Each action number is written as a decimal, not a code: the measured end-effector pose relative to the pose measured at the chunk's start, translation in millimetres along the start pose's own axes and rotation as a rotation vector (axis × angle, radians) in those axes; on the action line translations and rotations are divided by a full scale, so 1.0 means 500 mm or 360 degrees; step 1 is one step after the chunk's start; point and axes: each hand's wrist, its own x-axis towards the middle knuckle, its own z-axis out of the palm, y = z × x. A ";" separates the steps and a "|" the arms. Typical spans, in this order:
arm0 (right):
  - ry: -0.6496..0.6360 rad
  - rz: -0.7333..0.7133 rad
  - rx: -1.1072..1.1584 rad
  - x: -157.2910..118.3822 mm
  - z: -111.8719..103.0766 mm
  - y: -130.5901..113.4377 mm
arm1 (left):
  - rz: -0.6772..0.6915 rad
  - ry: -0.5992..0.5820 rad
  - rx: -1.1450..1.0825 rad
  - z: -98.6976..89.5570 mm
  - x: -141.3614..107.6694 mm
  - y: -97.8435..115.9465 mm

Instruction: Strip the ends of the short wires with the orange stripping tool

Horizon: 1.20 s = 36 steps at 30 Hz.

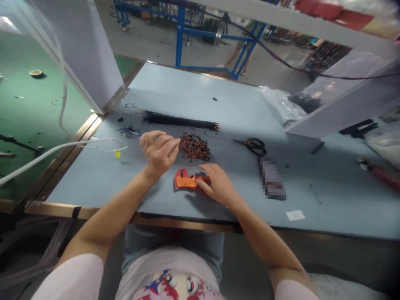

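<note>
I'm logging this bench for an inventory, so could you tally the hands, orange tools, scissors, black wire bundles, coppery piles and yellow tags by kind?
Hands: 2 (left hand, right hand)
Orange tool: 1
Scissors: 1
Black wire bundle: 1
Coppery pile: 1
Yellow tag: 1
Total: 7

flat object (272, 178) pixelated, white cable (34, 160) cut off, red-handled tool (385, 176) blurred

Matt, smooth-looking blue tabletop (237, 183).
</note>
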 end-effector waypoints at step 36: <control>0.1048 0.0619 0.0606 0.089 -0.060 0.108 | -0.0457 -0.0818 0.0092 0.003 0.013 -0.074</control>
